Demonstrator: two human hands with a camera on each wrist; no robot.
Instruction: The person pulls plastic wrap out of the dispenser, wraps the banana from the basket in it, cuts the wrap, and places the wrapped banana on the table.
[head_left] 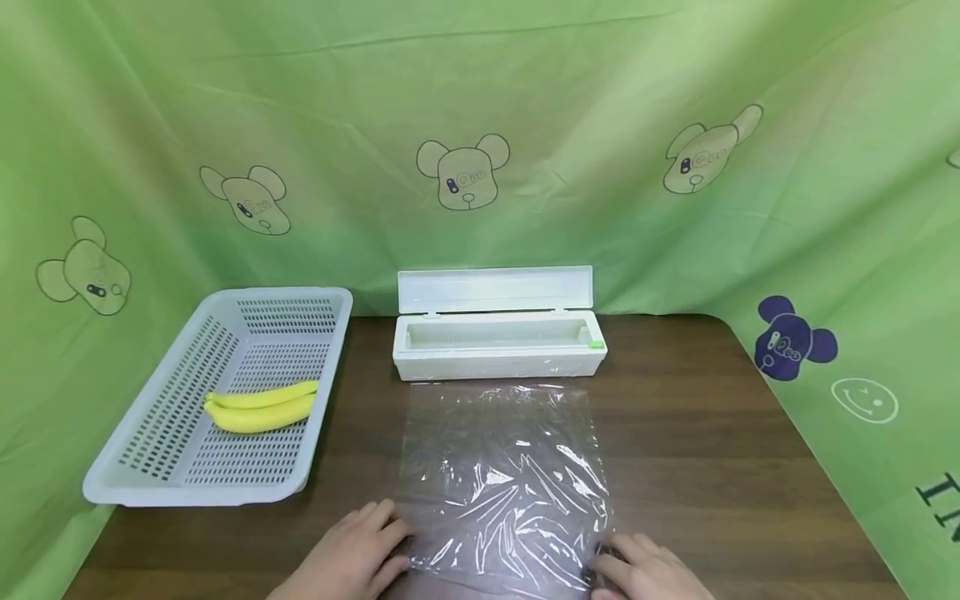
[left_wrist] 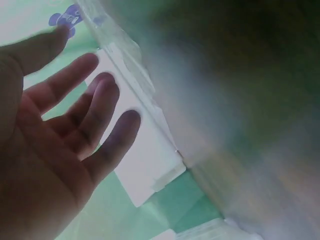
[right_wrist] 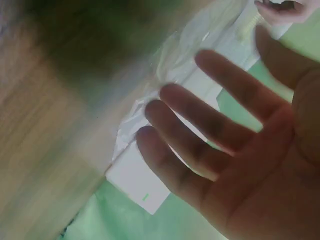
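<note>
A sheet of clear plastic wrap (head_left: 502, 492) lies wrinkled and shiny on the table, reaching from the front of a white wrap dispenser box (head_left: 498, 365) toward me. The box stands with its lid raised and a small green piece at its right end. At the sheet's near left edge is my left hand (head_left: 356, 550), its fingers loosely bent and apart in the left wrist view. My right hand (head_left: 648, 571) is by the near right edge, fingertips at the film. In the right wrist view its fingers (right_wrist: 210, 120) are spread and relaxed, with nothing gripped.
On the left stands a pale plastic basket (head_left: 315, 454) with slotted walls, holding yellow bananas (head_left: 262, 412). The dark wooden table (head_left: 697, 450) extends to the right. A green printed curtain (head_left: 585, 225) hangs behind and along both sides.
</note>
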